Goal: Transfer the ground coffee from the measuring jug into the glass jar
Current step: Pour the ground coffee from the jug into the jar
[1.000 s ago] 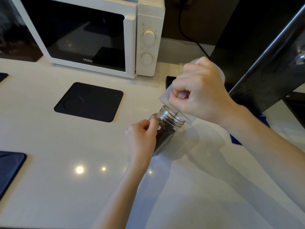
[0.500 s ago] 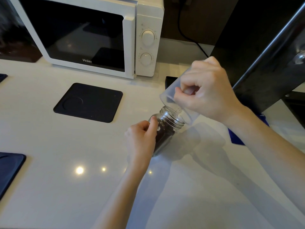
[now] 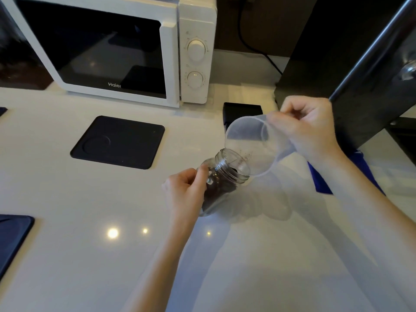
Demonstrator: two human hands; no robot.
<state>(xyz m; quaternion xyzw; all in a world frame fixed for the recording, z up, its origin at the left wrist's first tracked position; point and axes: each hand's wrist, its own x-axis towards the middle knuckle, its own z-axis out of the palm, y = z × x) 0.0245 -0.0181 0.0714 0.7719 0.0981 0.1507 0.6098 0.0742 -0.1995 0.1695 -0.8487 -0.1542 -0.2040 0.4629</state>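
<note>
A small glass jar (image 3: 221, 183) with dark ground coffee inside stands tilted on the white counter. My left hand (image 3: 186, 192) grips its left side. A translucent plastic measuring jug (image 3: 249, 145) hangs just above and right of the jar's threaded mouth, tipped so its open rim faces me. It looks empty inside. My right hand (image 3: 308, 129) holds the jug by its handle side.
A white microwave (image 3: 121, 48) stands at the back. A black square mat (image 3: 119, 141) lies left of the jar, another dark mat (image 3: 13, 242) at the left edge. A small black box (image 3: 242, 111) sits behind the jug. Blue cloth (image 3: 319, 176) lies under my right forearm.
My right hand has swung the jug back from its steep pour, turning its open rim toward me and lifting it slightly right. The jar and my left hand stayed put.
</note>
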